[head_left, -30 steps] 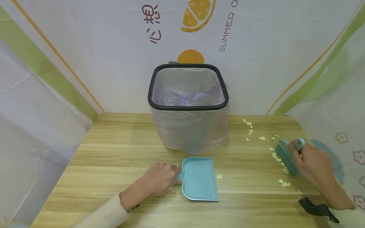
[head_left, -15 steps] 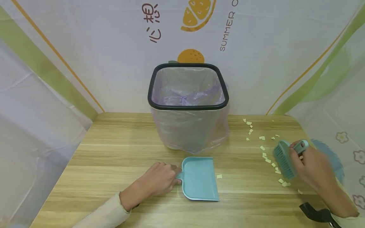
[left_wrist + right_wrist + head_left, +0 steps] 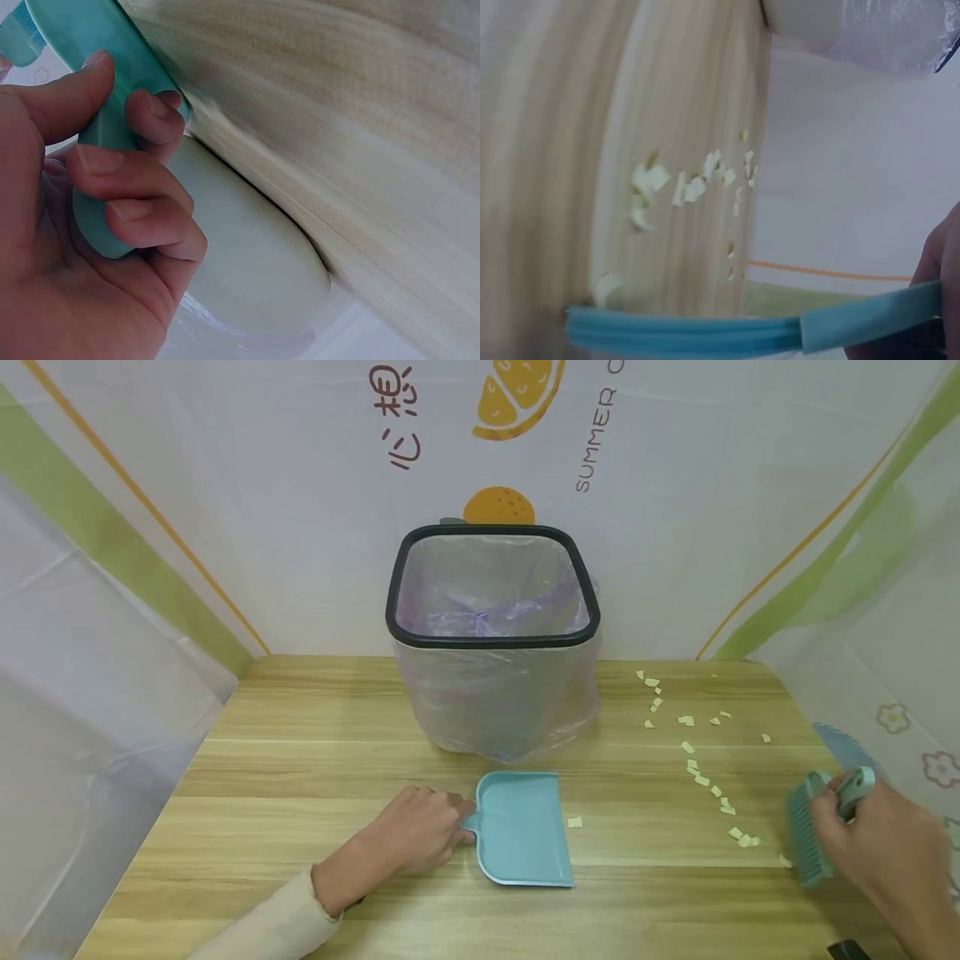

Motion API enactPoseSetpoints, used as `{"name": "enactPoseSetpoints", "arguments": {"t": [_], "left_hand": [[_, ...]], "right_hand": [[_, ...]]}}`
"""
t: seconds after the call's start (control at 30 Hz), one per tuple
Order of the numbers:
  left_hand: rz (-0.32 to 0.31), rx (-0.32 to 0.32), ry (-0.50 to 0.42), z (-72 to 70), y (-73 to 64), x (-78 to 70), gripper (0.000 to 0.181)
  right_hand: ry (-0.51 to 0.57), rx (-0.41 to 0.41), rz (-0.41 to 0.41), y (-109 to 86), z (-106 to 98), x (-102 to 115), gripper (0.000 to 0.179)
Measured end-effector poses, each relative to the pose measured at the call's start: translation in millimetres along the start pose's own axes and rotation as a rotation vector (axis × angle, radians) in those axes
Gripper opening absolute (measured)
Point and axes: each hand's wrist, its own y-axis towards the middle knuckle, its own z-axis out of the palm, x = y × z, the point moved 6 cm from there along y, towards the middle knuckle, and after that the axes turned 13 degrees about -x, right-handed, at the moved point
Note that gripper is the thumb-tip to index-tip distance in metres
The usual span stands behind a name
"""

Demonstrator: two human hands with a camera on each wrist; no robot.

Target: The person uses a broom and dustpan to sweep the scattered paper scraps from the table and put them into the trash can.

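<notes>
Brush point(image 3: 807, 837) farther right than before in right fingers point(image 3: 828, 818), dustpan point(image 3: 522, 829) in left fingers point(image 3: 154, 178), liner point(image 3: 487, 593) inside bin point(image 3: 492, 642).

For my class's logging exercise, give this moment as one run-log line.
left hand: holds dustpan | right hand: grips brush | scraps: on table | bin: behind dustpan
</notes>
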Motion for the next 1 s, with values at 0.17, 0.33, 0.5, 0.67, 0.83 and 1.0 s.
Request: {"name": "enactPoseSetpoints", "arguments": {"t": [0.17,0.33,0.5,0.67,0.83,1.0], "left_hand": [[-0.003,0.004,0.001,0.3,0.4,0.8,0.027],[-0.008,0.014,0.004,2.1,0.3,2.0,0.028],[-0.014,0.020,0.000,2.2,-0.2,2.9,0.030],[-0.013,0.020,-0.002,1.6,-0.1,2.0,0.029],[-0.012,0.025,-0.003,0.2,-0.7,0.5,0.029],[-0.002,0.021,0.010,-1.1,0.7,-0.2,0.028]], "right_hand": [[-0.037,-0.028,0.028,-10.4,-2,-1,0.039],[-0.031,-0.004,0.102,-14.5,2,-2,0.038],[0.013,0.052,0.146,-10.3,13,4,0.033],[0.065,0.071,0.161,0.7,28,14,0.028],[0.093,0.069,0.176,11.1,43,28,0.030],[0.114,0.059,0.173,21.6,59,44,0.028]]}}
